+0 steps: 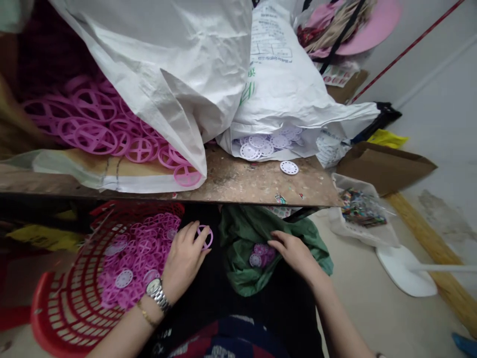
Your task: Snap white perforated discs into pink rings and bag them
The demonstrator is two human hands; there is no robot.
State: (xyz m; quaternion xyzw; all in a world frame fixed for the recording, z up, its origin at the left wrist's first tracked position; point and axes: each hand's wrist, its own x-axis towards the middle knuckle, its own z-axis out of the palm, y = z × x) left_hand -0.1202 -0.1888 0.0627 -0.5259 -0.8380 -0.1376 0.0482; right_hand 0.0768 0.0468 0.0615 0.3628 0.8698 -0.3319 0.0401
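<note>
My left hand [185,253], with a wristwatch, pinches a small pink spoked plastic wheel [210,237] at the right edge of a red basket [50,318]. Many similar pink wheels [143,253] fill the basket, and several white notched discs [124,279] lie on them. Over the right side of an open green bag [242,281] is my right hand [292,251]. Its fingers are loosely bent and apart, with nothing visible between them. Inside the bag sits a small heap of pink wheels with white discs [255,260]. Whether the right fingertips touch the bag cannot be made out.
On the worn wooden shelf [231,174] ahead, one white sack [179,64] spills larger-looking pink wheels and another sack [283,89] spills white discs. A single disc [289,168] lies near the shelf's edge. To the right stand a white bin [367,231] and a cardboard box [383,164].
</note>
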